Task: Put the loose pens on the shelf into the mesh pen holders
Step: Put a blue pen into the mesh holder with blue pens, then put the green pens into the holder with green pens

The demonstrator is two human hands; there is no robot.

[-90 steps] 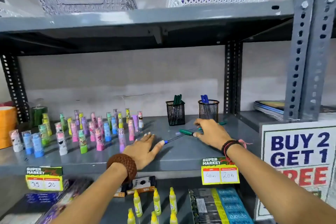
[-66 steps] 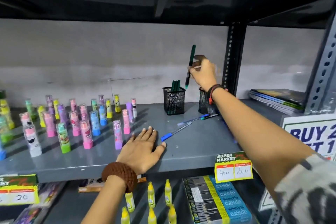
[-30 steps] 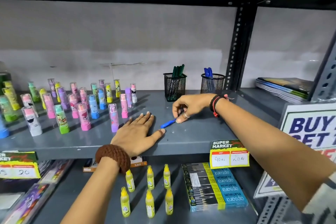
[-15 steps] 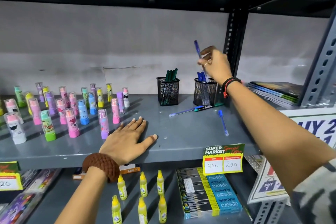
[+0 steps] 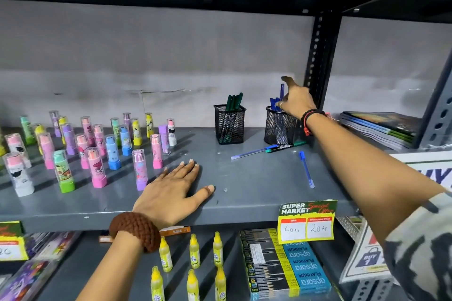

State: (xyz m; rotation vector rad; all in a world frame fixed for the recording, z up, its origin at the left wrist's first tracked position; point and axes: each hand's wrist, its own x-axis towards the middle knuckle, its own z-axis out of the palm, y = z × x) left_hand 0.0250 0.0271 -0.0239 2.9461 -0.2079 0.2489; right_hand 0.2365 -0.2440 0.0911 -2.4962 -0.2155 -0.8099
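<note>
Left hand point(image 5: 171, 193) flat on shelf point(image 5: 256, 186), fingers spread, lower centre. Two mesh holders point(image 5: 230, 124) centre-right. Three loose pens point(image 5: 249, 153) lying below them. Right hand point(image 5: 297, 102) over round holder point(image 5: 278, 127), fingers splayed beside upright blue pen point(image 5: 282, 91); contact unclear.

r hand point(image 5: 297, 102) hides blue pen's point(image 5: 282, 90) lower part.

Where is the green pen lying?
The green pen lies on the shelf, right side, just in front of the round pen holder, beside a blue pen.
</note>
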